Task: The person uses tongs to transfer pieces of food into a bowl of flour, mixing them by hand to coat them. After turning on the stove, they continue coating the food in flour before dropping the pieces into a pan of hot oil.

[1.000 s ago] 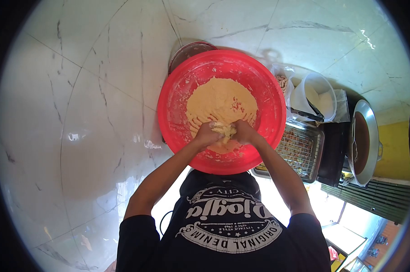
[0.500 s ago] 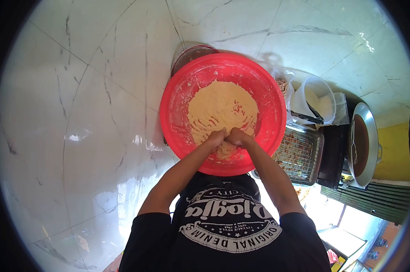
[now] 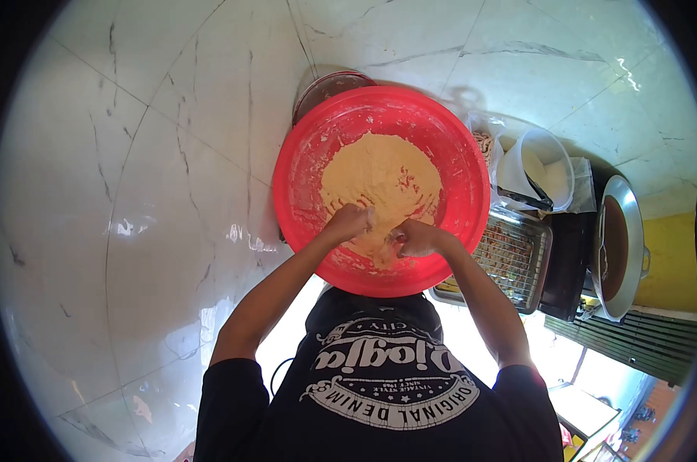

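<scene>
1. Red bowl [image 3: 469,189]: flour [image 3: 379,169] is spread mid-floor.
2. Left hand [image 3: 351,222] near 7 o'clock, right hand [image 3: 418,238] near 5: held apart, curled; grip can't be told.
3. 12 o'clock flour should be worked evenly too.

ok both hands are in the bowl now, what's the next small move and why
I'd probably reach the left hand and right hand to the far side of the powder and draw some inward. Both sit apart over its near part, inside the bowl, and the far part looks smoother than the furrowed stretch nearer them.
</scene>
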`<state>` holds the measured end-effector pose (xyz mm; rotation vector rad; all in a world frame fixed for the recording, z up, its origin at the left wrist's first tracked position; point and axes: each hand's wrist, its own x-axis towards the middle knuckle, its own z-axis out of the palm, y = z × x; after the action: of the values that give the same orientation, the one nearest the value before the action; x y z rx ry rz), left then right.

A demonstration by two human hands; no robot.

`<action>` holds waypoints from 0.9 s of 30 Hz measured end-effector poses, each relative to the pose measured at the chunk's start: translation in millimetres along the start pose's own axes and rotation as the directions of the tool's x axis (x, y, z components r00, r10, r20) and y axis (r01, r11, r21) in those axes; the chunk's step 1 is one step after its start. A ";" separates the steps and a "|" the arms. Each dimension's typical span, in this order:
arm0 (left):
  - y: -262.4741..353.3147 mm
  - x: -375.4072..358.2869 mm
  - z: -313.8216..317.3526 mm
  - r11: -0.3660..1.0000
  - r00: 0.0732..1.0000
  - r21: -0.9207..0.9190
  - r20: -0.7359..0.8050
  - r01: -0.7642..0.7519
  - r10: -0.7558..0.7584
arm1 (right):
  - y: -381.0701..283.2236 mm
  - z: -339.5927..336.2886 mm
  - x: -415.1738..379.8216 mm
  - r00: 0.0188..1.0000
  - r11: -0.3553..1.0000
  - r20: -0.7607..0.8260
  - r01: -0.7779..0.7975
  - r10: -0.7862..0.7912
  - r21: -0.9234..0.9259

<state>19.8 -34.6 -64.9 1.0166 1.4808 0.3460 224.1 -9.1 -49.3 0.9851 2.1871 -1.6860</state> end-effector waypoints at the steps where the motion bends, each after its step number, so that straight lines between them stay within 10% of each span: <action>1: -6.2 9.5 1.6 0.997 0.988 0.074 -0.156 0.017 -0.005 | 2.3 -0.4 5.8 1.000 1.000 0.003 0.001 -0.001 -0.005; 6: -25.0 42.6 27.2 0.962 0.929 0.239 -0.311 -0.129 0.202 | 32.5 12.6 62.1 0.781 0.984 -0.614 -0.171 0.112 -0.039; 11: -27.5 46.9 31.2 0.932 0.987 0.351 -0.094 -0.090 0.131 | 12.8 14.0 56.9 0.903 0.930 -0.303 -0.350 0.303 -0.113; 13: -9.8 22.5 19.5 0.996 0.999 0.093 0.054 0.002 -0.007 | -16.8 -4.2 31.8 0.919 0.917 -0.243 -0.358 0.311 -0.177; 17: -29.7 22.2 15.2 0.995 0.991 -0.076 -0.114 0.060 -0.068 | -8.1 -28.2 24.0 0.859 0.863 -0.083 -0.500 0.504 0.070; 20: -37.9 30.8 33.8 0.940 0.968 0.245 -0.136 0.238 -0.210 | 17.1 -4.4 40.9 0.768 0.757 -0.029 -0.624 0.640 0.197; 21: -32.7 30.3 48.1 0.965 0.962 -0.001 -0.078 0.264 -0.263 | 16.8 1.5 44.2 0.756 0.702 0.055 -0.630 0.652 0.333; 22: -32.1 30.3 56.6 0.925 0.953 -0.246 -0.009 0.290 -0.302 | 10.7 3.0 48.8 0.758 0.704 0.051 -0.627 0.651 0.333; 27: -49.1 41.5 57.0 0.960 0.976 -0.210 -0.081 0.182 -0.203 | -3.4 1.3 34.1 0.941 0.886 -0.068 -0.288 0.333 0.363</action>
<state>58.7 -51.2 -139.7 0.6949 1.5874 0.4037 195.9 2.2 -65.4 1.4830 1.7020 -1.9279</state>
